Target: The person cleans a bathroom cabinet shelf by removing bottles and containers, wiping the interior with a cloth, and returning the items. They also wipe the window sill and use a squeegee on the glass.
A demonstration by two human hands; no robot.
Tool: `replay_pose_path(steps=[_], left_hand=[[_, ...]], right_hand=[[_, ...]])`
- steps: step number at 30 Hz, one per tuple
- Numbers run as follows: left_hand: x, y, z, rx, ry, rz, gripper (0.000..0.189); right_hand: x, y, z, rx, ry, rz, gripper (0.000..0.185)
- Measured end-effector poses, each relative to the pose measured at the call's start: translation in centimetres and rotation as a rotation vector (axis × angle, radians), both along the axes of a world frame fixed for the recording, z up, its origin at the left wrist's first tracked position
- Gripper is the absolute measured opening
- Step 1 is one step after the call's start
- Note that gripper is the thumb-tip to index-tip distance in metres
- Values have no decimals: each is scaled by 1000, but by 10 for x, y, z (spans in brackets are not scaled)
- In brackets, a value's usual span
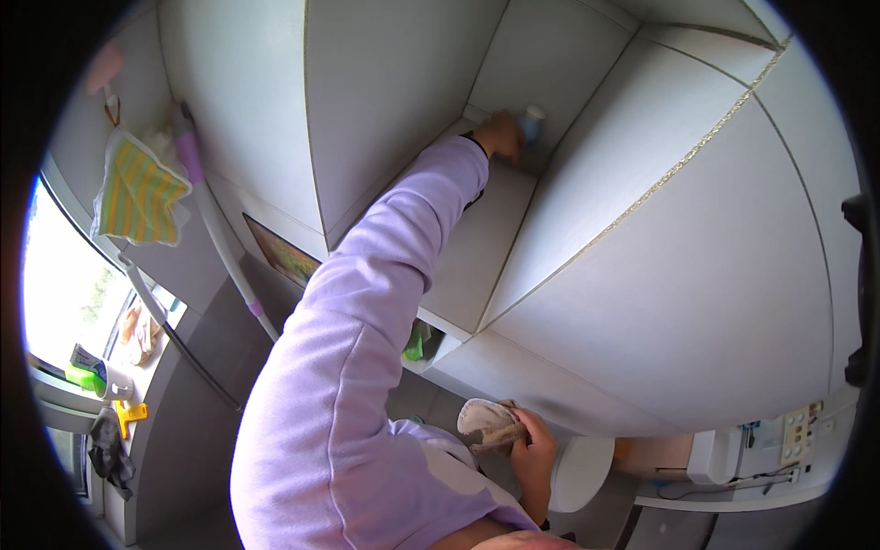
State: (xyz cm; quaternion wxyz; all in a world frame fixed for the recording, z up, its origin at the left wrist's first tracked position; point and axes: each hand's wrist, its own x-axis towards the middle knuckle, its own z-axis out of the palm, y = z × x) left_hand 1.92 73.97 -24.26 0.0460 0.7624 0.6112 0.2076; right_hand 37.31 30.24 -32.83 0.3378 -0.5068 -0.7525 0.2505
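My left hand (503, 136) reaches far into a tiled wall niche (474, 254) on an outstretched arm in a lilac sleeve. It is at a small blue bottle with a white cap (530, 125), which stands near the back of the niche. Both are blurred, and I cannot tell whether the fingers close around the bottle or only touch it. Lower down, close to my body, my right hand (533, 440) grips a crumpled beige-brown cloth (491, 423). Part of that cloth is hidden behind the fingers.
A striped yellow-green cloth (141, 196) hangs at the left beside a white-and-purple pole (223, 247). The windowsill holds a white cup (118, 385), a yellow scraper-like tool (130, 414) and dark cloth (108, 447). A white toilet (584, 471) stands below the tiled wall (680, 295).
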Motion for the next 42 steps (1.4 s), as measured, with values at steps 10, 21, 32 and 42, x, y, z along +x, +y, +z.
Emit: replay_pose_path(steps=[10,21,32,42], left_hand=[[-10,-17,8,-13,-431,-145,39],[35,-18,14,236,-223,63,37],[23,-17,25,99,-315,-48,54],[49,-32,46,387,28,27,28]], right_hand=[[-1,2,-5,-46,41,-5,44],[0,-1,-6,-29,-9,-28,41],[0,-4,-4,-40,13,-36,41],[4,-5,-12,-39,30,-56,40]])
